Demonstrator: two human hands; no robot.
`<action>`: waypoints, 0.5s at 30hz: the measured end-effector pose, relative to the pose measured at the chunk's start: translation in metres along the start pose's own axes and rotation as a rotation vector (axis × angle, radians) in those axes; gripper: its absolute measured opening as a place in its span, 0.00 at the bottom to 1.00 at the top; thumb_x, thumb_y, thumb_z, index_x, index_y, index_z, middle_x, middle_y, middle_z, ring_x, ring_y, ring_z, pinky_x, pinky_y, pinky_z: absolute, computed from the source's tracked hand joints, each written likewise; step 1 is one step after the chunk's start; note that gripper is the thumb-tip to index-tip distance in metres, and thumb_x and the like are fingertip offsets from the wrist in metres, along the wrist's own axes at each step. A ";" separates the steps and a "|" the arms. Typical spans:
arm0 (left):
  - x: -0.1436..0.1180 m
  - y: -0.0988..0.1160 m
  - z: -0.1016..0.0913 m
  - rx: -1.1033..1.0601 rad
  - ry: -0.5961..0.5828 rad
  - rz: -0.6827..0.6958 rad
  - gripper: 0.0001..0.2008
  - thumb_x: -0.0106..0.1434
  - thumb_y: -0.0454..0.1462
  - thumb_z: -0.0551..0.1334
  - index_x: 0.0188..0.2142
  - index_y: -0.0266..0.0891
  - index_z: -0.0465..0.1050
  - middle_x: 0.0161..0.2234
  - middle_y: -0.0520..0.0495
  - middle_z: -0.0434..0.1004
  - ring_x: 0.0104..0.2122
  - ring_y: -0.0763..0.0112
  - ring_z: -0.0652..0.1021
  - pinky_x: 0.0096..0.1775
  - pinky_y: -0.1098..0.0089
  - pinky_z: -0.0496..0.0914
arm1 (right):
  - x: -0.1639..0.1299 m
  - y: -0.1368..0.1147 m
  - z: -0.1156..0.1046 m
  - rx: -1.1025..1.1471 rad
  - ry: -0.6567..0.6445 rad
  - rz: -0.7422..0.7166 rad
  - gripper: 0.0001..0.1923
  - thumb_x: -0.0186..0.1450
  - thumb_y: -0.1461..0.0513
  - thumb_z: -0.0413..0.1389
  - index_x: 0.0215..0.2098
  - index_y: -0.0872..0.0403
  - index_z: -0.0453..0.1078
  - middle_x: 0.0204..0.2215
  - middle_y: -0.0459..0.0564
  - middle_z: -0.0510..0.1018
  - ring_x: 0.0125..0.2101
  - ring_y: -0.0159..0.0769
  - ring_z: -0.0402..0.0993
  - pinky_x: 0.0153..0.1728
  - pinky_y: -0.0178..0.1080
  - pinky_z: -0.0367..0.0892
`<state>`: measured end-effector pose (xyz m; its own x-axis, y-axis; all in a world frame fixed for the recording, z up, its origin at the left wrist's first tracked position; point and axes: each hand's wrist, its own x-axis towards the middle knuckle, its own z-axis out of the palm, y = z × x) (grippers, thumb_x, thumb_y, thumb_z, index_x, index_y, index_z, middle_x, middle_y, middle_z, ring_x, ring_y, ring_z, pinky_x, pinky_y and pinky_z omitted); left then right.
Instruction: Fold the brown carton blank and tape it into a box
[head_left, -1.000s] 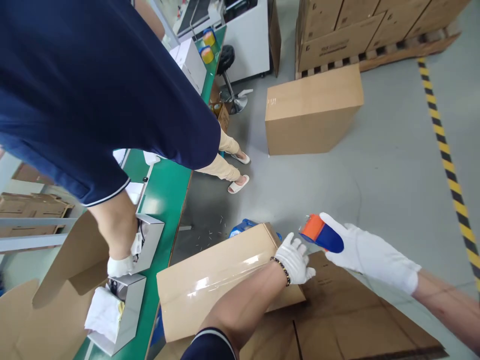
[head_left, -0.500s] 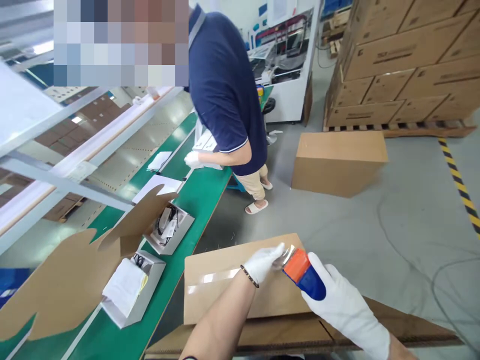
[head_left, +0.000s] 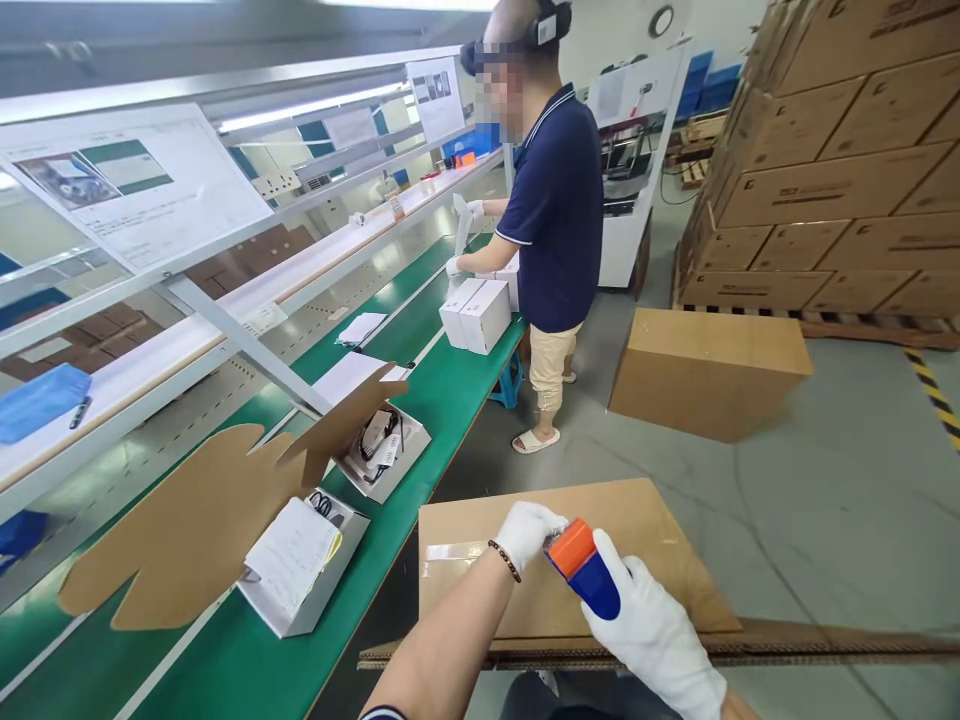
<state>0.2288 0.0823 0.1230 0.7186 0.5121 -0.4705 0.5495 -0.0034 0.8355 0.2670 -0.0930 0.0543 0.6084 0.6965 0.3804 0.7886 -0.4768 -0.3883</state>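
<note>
My gloved right hand [head_left: 656, 630] grips an orange and blue tape dispenser [head_left: 589, 575], holding it over a cardboard box [head_left: 652, 520]. My gloved left hand [head_left: 523, 535], with a beaded bracelet at the wrist, is closed at the dispenser's front. Its fingers pinch the shiny end of the clear packing tape, mostly hidden by the glove. A strip of clear tape [head_left: 450, 552] lies across the left part of the box top. The box is directly before me, with a cardboard edge [head_left: 810, 640] along its near side.
On the left, a green workbench [head_left: 390, 550] carries two open white boxes [head_left: 330, 570] with cables and papers, and a brown cardboard insert [head_left: 202, 530]. A co-worker [head_left: 562, 210] stands ahead at the bench beside white cartons [head_left: 476, 315]. Another large box [head_left: 712, 370] and stacked cartons [head_left: 825, 190] are to the right.
My view has tilted up and swung left, showing more of the bench and shelf. My left hand and the dispenser are closer together. The co-worker now holds up a light-coloured flat piece.
</note>
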 end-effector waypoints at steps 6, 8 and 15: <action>-0.009 -0.009 -0.002 0.091 0.058 0.022 0.18 0.59 0.33 0.63 0.17 0.39 0.58 0.17 0.57 0.58 0.21 0.76 0.63 0.30 0.71 0.63 | -0.010 -0.025 -0.012 -0.052 -0.159 0.071 0.29 0.63 0.64 0.53 0.63 0.58 0.64 0.29 0.48 0.68 0.23 0.41 0.73 0.23 0.38 0.65; -0.005 -0.002 -0.014 0.119 0.086 0.048 0.18 0.61 0.32 0.62 0.17 0.39 0.59 0.17 0.58 0.58 0.21 0.76 0.62 0.30 0.72 0.61 | -0.012 -0.031 -0.019 -0.068 -0.161 0.075 0.28 0.63 0.63 0.54 0.61 0.57 0.66 0.30 0.48 0.68 0.23 0.41 0.73 0.23 0.38 0.66; 0.032 0.038 -0.062 0.273 0.110 0.094 0.16 0.64 0.32 0.65 0.21 0.37 0.65 0.18 0.58 0.62 0.22 0.76 0.66 0.32 0.72 0.65 | -0.026 -0.045 -0.034 0.027 -0.132 0.151 0.31 0.62 0.60 0.54 0.63 0.52 0.64 0.28 0.46 0.67 0.23 0.42 0.74 0.22 0.39 0.66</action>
<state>0.2460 0.1521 0.1570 0.7295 0.5885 -0.3486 0.5874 -0.2780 0.7600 0.2191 -0.1081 0.0905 0.7016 0.6828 0.2038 0.6854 -0.5683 -0.4554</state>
